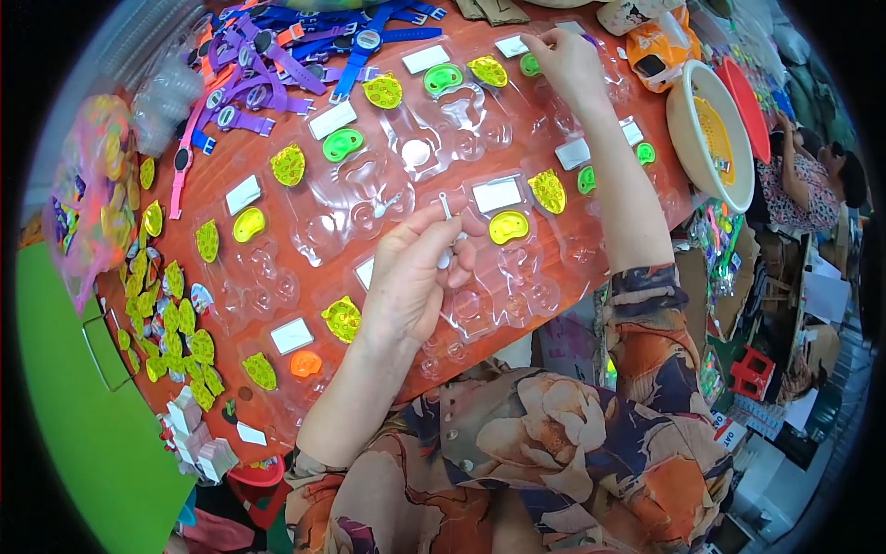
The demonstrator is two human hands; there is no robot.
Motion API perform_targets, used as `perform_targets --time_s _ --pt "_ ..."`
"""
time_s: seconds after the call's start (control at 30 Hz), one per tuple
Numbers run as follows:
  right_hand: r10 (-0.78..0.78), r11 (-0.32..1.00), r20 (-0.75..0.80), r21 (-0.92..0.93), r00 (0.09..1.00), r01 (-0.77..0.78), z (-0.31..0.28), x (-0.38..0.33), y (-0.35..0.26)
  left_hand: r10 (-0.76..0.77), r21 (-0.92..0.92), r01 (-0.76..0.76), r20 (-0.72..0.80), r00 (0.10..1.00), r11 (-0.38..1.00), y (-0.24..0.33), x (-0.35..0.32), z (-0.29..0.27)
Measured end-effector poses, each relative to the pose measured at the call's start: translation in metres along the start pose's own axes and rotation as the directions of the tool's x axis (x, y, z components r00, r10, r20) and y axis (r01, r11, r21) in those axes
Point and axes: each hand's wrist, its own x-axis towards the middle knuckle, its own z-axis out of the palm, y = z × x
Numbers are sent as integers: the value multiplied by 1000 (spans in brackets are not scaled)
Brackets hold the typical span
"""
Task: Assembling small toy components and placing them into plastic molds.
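Note:
My left hand [415, 268] is closed around a few small white plastic spoons [445, 205], one sticking up past the thumb. It hovers above clear plastic blister trays [466, 319] on a reddish-brown table. My right hand [570, 69] reaches to the far side, fingers bent together over a tray beside a green oval piece [530, 65] and a white card [510, 46]; what its fingertips hold is hidden. A similar small white spoon [386, 206] lies in a middle tray. Nearby trays carry a yellow oval piece [508, 227], a white card [496, 194] and a yellow-green patterned piece [547, 191].
Purple, blue and pink toy watches [245, 97] pile up at the far left. Loose yellow-green pieces [175, 337] and a stuffed plastic bag [97, 194] lie left. A cream basin [701, 138] stands at the right edge. Another person [803, 180] sits beyond it.

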Motion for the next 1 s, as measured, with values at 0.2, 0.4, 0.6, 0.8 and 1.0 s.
perform_targets --time_s 0.2,0.4,0.6,0.8,1.0 --pt "-343 786 491 617 801 -42 -51 -79 -59 53 113 -56 31 998 992 7 4 -5" --pt "-630 697 467 693 621 186 -80 -119 -88 63 345 -64 13 998 936 15 0 -3" --pt "-611 735 510 649 605 195 -64 -101 -88 71 273 -65 -12 997 960 16 -3 -16" --pt "-182 884 286 467 941 29 -12 -24 -62 91 -41 -98 -138 986 994 22 -18 -27" --pt "-235 936 213 313 949 161 23 -18 -77 55 -102 -61 -62 997 993 17 -19 -37"
